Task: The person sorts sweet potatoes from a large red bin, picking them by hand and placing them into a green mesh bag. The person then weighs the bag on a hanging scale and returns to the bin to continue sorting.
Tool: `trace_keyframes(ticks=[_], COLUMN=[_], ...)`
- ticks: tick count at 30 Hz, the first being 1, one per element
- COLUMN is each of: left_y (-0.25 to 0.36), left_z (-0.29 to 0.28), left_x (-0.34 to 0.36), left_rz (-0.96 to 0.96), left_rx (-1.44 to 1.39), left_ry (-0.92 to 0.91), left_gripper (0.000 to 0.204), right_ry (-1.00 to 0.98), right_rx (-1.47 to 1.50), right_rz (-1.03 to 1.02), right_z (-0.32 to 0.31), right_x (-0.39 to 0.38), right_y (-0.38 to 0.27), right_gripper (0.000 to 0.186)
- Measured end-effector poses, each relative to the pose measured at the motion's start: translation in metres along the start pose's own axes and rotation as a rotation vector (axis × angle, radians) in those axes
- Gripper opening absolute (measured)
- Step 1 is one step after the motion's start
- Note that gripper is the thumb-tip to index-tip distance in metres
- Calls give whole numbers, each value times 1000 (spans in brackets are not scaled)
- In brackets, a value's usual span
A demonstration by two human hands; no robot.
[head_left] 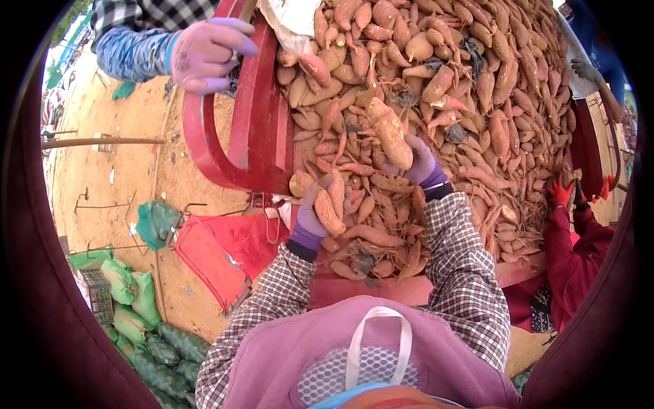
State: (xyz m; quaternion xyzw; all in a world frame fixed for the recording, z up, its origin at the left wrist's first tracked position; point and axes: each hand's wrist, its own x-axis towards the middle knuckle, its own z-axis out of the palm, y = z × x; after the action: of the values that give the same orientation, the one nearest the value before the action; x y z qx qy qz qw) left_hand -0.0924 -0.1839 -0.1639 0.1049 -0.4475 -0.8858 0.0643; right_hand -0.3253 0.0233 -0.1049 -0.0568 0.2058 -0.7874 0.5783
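Note:
Sweet potatoes point(504, 61) lie heaped in a red-sided bin or truck bed before me. Wearing a purple glove, my right hand point(424, 165) is closed round the lower end of a large, pale-patched sweet potato point(388, 129), held tilted above the pile. My left hand point(308, 219), gloved alike, is closed on a smaller sweet potato point(328, 213) near the bin's front left corner. Another sweet potato point(300, 183) shows just above its fingers; whether the hand touches it I cannot tell. Below both hands lie thin, rooty sweet potatoes point(373, 235).
A curved red rail point(204, 140) borders the left side, where another person's gloved hand point(208, 56) rests. At right, someone in dark red reaches in with a red glove point(560, 193). A red cloth frame point(221, 252) and filled green sacks point(129, 300) stand lower left.

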Motion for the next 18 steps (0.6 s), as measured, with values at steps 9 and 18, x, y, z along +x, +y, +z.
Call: trace_keyframes(ticks=[9, 18], left_y=[145, 214], left_z=[8, -181], left_x=[-161, -294], left_rz=[-382, -251], left_rx=[-392, 555], left_ry=[-53, 543], left_gripper=[64, 66], right_ry=[329, 663], right_rx=[-395, -649], right_rz=[-22, -191], right_z=[147, 152], right_x=[-66, -100], right_y=[143, 222], right_gripper=[38, 53])
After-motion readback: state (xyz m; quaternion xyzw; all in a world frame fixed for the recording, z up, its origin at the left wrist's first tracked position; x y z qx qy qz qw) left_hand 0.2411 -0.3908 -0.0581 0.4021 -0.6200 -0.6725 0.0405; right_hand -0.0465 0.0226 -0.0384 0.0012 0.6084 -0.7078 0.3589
